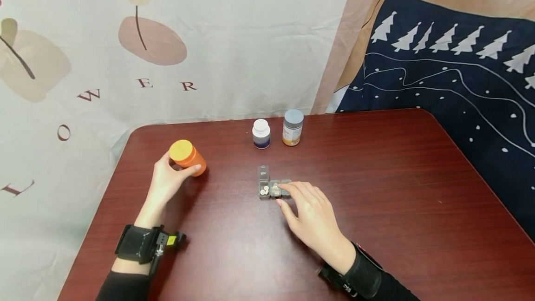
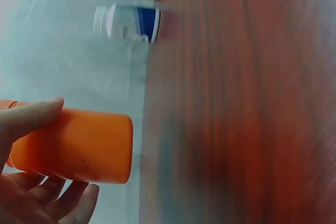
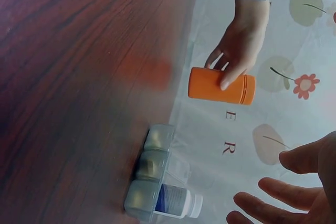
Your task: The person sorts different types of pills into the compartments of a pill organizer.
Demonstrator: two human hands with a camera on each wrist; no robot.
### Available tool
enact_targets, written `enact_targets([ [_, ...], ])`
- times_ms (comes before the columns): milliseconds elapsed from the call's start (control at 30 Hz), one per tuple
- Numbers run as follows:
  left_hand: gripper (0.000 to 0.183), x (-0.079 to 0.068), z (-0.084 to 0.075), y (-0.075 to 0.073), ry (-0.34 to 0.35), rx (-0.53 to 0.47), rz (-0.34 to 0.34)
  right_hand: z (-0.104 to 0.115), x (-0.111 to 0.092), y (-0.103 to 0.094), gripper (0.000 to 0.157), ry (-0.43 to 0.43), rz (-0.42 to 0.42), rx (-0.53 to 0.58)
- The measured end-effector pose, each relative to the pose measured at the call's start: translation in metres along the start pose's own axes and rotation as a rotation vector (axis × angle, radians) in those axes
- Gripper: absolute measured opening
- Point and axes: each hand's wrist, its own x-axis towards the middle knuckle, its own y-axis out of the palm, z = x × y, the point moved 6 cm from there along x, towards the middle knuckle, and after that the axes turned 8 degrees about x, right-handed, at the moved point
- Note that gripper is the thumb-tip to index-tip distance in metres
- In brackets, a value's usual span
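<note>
My left hand [image 1: 164, 181] grips an orange bottle [image 1: 197, 160] with a yellow-orange lid, thumb on one side and fingers round the other. In the right wrist view the bottle [image 3: 207, 85] hangs clear above the tabletop. A small translucent grey pill organizer [image 1: 263, 181] lies mid-table with three compartments in a row. Its left lid stands raised, and white pills [image 1: 264, 190] show inside that compartment. My right hand [image 1: 315, 217] hovers at the organizer's right end, holding nothing, with thumb and fingers apart; its fingertips partly cover the organizer in the head view.
Behind the organizer stand a white bottle [image 1: 261, 134] with a dark blue base band and a grey-lidded bottle [image 1: 292, 128] with a white and orange label. The dark red wooden table [image 1: 397, 171] meets a printed curtain [image 1: 251, 50] at the back.
</note>
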Motion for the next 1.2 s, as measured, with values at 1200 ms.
enact_targets([
  [1200,0.07,0.062,0.058,-0.032,-0.281,0.129,-0.278,-0.008,0.003,0.003,0.027,0.007,0.002,0.011],
])
